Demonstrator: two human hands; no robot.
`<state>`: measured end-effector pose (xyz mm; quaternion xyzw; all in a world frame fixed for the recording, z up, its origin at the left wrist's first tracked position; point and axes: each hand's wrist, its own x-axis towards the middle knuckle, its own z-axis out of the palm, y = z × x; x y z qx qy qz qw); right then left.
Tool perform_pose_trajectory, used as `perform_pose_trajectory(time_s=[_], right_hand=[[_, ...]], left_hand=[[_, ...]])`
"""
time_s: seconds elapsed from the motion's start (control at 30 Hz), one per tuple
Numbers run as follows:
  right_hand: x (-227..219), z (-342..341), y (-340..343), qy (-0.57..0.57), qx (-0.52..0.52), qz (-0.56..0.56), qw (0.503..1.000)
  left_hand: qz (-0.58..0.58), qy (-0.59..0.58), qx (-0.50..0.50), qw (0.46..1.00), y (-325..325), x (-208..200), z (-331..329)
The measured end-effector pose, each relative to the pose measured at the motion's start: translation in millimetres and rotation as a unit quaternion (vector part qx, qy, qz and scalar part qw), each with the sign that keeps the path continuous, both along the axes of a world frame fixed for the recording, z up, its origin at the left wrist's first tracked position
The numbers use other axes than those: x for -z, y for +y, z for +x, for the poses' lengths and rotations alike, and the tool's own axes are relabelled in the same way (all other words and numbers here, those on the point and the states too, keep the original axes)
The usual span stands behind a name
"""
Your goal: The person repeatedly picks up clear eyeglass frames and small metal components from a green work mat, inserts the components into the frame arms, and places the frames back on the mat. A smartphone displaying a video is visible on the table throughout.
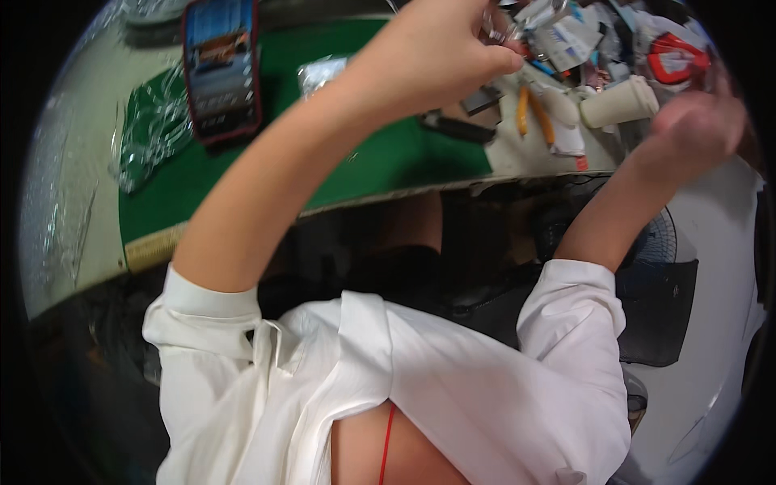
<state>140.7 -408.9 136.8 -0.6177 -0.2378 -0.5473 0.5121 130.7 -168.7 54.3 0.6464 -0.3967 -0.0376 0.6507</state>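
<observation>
My left hand (453, 52) reaches across to the top of the head view, above a cluttered part of the bench. Its fingers are curled, with the thumb stretched along them, around something clear and shiny (491, 31) that I cannot make out. My right hand (705, 121) is at the far right, smeared by motion, so its fingers do not show clearly. Close to its fingertips lies a red plastic object (675, 58). A pair of yellow-handled pliers or cutters (535, 115) and a pale cylindrical bottle (619, 103) lie between the two hands.
A green mat (356, 174) covers the bench; a dark curved device with a lit screen (222, 73) stands on it. Crumpled clear plastic (153, 133) and a silvery packet (319, 74) lie nearby. Packages and small parts (570, 36) pile up at the back right. A black fan (656, 238) is below.
</observation>
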Motion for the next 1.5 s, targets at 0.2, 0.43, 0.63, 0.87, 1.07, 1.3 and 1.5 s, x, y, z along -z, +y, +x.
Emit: perform_pose_trajectory(time_s=[0.2, 0.43, 0.63, 0.87, 1.07, 1.3, 1.5], right_hand=[[170, -73, 105, 0.363, -0.105, -0.408, 0.831], [196, -79, 112, 0.283, -0.106, -0.466, 0.832], [194, -76, 112, 0.342, -0.138, -0.388, 0.845], [191, -67, 119, 0.4, -0.163, -0.359, 0.827], [193, -74, 123, 0.395, -0.12, -0.378, 0.829], [191, -66, 125, 0.366, -0.126, -0.435, 0.813], [190, -66, 125, 0.314, -0.125, -0.501, 0.797]], left_hand=[[0.065, -0.032, -0.104, 0.992, 98, 0, -73], [-0.008, -0.109, -0.471, 0.875, 197, 38, -118], [-0.133, 0.021, -0.233, 0.963, 211, 71, -137], [-0.08, 0.102, -0.284, 0.95, 167, 46, -160], [-0.002, 0.079, -0.32, 0.944, 152, 44, -155], [0.003, 0.06, -0.342, 0.938, 146, 50, -150], [-0.001, 0.062, -0.354, 0.933, 147, 52, -149]])
